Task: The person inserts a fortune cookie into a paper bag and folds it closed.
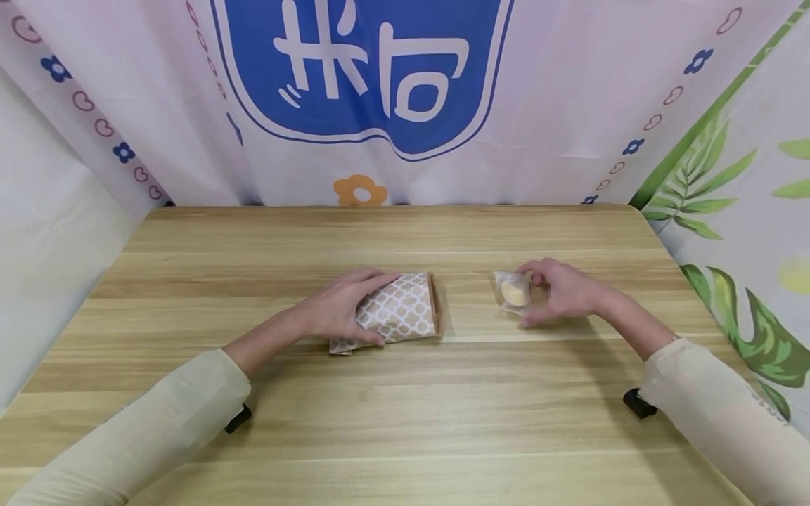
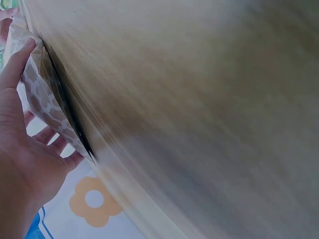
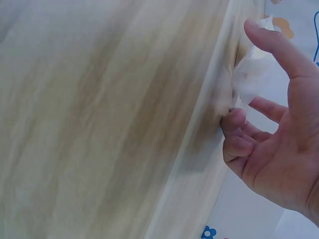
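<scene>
A small paper bag (image 1: pixel 402 306), tan with a white lattice pattern, lies on the wooden table with its open mouth facing right. My left hand (image 1: pixel 344 307) holds it from the left, thumb along the near edge and fingers over the far side. In the left wrist view, the bag (image 2: pixel 47 97) shows between thumb and fingers. To the right lies a small clear packet (image 1: pixel 514 291) with a pale yellow piece inside. My right hand (image 1: pixel 565 290) is right at this packet, thumb and fingers spread around its right side. From the right wrist, the clear wrapper (image 3: pixel 253 74) appears between them.
The wooden table (image 1: pixel 392 422) extends around both hands. Behind it hangs a printed cloth (image 1: pixel 544 140) with a blue sign and flowers. A leaf-patterned cloth (image 1: pixel 759 232) hangs at the right. Black wrist devices (image 1: pixel 639 403) show under both sleeves.
</scene>
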The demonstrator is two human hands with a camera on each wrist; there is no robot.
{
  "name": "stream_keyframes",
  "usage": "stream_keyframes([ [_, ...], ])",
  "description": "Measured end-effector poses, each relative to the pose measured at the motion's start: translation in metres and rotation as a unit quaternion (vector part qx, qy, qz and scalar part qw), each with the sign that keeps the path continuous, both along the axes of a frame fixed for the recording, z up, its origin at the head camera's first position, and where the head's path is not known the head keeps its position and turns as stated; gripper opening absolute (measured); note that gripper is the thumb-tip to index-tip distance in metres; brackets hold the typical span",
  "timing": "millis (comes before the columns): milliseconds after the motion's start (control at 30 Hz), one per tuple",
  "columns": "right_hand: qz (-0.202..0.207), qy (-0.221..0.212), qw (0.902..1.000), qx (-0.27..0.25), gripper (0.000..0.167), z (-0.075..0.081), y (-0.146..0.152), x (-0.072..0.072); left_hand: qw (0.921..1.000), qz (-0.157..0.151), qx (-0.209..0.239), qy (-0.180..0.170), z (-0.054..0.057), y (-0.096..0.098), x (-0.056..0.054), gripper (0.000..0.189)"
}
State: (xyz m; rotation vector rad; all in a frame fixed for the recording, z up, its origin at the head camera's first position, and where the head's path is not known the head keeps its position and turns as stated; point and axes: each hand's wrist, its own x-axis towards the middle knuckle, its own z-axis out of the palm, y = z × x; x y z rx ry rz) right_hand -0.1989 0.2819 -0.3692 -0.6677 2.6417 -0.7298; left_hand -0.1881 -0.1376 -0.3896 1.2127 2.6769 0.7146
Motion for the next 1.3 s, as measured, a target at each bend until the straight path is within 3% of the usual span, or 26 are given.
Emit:
stream_keyframes([
  [100,-0.003,0.034,0.9994,-0.001,0.084,-0.001,-0.002,0.001,1.0,0.001,0.002,0.0,0.0,0.0,0.0,0.109],
  [200,-0.01,0.036,0.9993,-0.008,0.08,-0.001,-0.005,0.002,1.0,0.001,0.001,0.0,0.0,-0.001,0.0,0.109],
  [400,-0.013,0.02,0.9996,-0.017,0.071,0.0,-0.011,0.003,1.0,0.002,-0.002,-0.002,0.0,0.0,0.0,0.109],
  [600,-0.017,0.007,0.9977,-0.066,0.072,-0.001,-0.018,0.005,1.0,0.003,-0.002,0.0,-0.002,-0.001,0.0,0.109],
  [833,-0.012,-0.014,0.9894,-0.144,0.075,-0.005,-0.025,0.007,1.0,0.0,-0.003,0.001,-0.001,-0.001,0.0,0.109],
  [1300,-0.017,-0.077,0.9757,-0.204,0.078,0.001,-0.042,0.01,1.0,0.001,-0.001,-0.002,-0.001,-0.001,0.0,0.11],
])
